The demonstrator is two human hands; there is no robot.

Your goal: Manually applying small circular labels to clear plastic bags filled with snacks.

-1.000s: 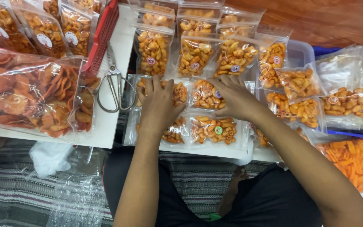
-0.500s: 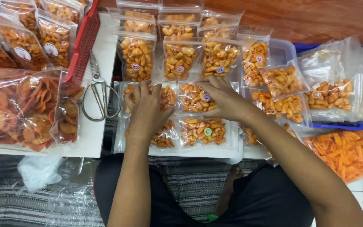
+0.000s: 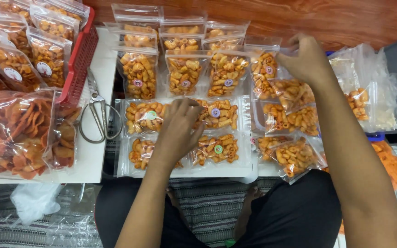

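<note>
Over white trays, left hand rests flat on snack packets; right hand pinches a clear bag.

This looks like a small home snack-packing spot rather than a factory. Rows of clear pouches of orange fried snacks, each with a round sticker, cover a low white table. A red plastic basket on the left holds more filled pouches, with scissors just beside it. The person sits on a striped mat on the floor, against a wooden wall on the far side.
</note>
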